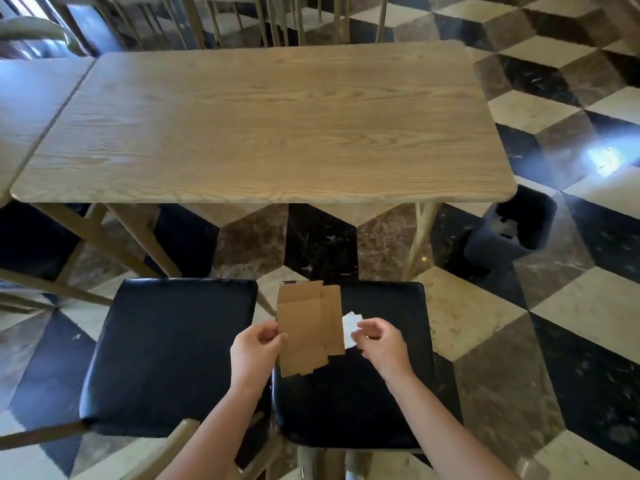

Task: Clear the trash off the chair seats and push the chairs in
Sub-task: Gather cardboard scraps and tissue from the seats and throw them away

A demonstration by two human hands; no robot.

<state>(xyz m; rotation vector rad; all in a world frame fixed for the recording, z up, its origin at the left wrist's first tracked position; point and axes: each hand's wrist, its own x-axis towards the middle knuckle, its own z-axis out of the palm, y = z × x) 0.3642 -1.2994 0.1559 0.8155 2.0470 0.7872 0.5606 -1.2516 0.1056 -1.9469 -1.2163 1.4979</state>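
Observation:
Two chairs with black padded seats stand pulled out before a wooden table (263, 126). The left seat (166, 351) is bare. Over the right seat (388, 403) my left hand (254, 355) pinches the left edge of a flattened brown cardboard piece (308, 327), held upright above the cushion. My right hand (379, 344) grips a small white scrap of paper (350, 329) just right of the cardboard. Whether the scrap still touches the seat cannot be told.
A dark trash bin (512, 230) with white trash inside stands on the checkered floor right of the table's near right leg. Another table (24, 109) adjoins on the left. More chair legs (277, 19) show beyond the far edge.

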